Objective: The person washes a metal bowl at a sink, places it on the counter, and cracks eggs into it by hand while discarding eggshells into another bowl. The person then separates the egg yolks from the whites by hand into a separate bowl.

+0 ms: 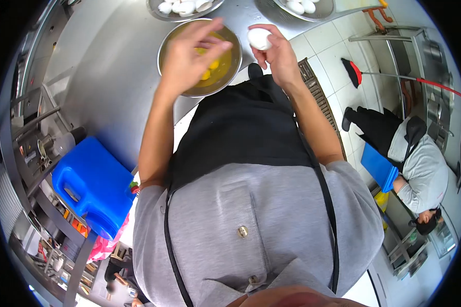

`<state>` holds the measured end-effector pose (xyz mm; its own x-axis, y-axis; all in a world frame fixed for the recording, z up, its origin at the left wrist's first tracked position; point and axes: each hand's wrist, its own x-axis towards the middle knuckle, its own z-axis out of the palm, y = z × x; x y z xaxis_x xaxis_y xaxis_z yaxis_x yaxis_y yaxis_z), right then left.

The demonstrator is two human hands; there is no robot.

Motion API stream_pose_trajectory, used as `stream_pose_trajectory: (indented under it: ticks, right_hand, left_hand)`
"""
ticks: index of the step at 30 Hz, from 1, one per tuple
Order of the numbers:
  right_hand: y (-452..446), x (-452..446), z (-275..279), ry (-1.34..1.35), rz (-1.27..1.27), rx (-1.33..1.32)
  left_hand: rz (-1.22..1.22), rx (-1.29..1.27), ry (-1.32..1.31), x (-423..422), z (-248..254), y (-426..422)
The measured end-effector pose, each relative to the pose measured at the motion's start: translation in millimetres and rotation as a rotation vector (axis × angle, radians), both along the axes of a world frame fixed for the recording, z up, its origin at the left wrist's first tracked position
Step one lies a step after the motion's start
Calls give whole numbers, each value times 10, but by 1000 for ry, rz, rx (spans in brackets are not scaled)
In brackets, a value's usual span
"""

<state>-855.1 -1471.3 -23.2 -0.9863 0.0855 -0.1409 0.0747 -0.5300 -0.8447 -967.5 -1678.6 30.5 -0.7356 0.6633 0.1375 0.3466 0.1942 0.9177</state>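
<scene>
My right hand holds a whole white egg, fingers and thumb around it, just right of a metal bowl. My left hand is over that bowl, slightly blurred, its fingers stretched out and apart with nothing seen in them. Yellow egg yolks in liquid show in the bowl below it; the hand hides part of the contents. Beyond, a second metal bowl contains several white eggs. More white eggs lie in a third metal bowl at the upper right.
The bowls stand on a steel counter. A large blue plastic jug is at the left, near metal shelving. On the right, a co-worker holds a blue container beside a red-handled broom. Another person appears lower left.
</scene>
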Motion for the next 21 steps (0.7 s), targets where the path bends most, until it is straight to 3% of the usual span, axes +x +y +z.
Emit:
stream_pose_trajectory:
  ticks: [2, 4, 8, 14, 21]
  right_hand:
    - [-258, -165, 171, -76, 28, 108]
    - [-536, -286, 344, -151, -155, 462]
    - [-668, -439, 286, -30, -97, 874]
    - [-847, -516, 306, 60, -41, 921]
    - [-817, -598, 166, 105, 59, 1009]
  left_hand:
    - [-99, 68, 3, 87, 46, 68]
    - [-87, 22, 81, 67, 68, 29]
    - [-6, 60, 85, 76, 15, -134]
    - [147, 13, 100, 116, -114, -296]
    - [161, 66, -28, 83, -310, -411]
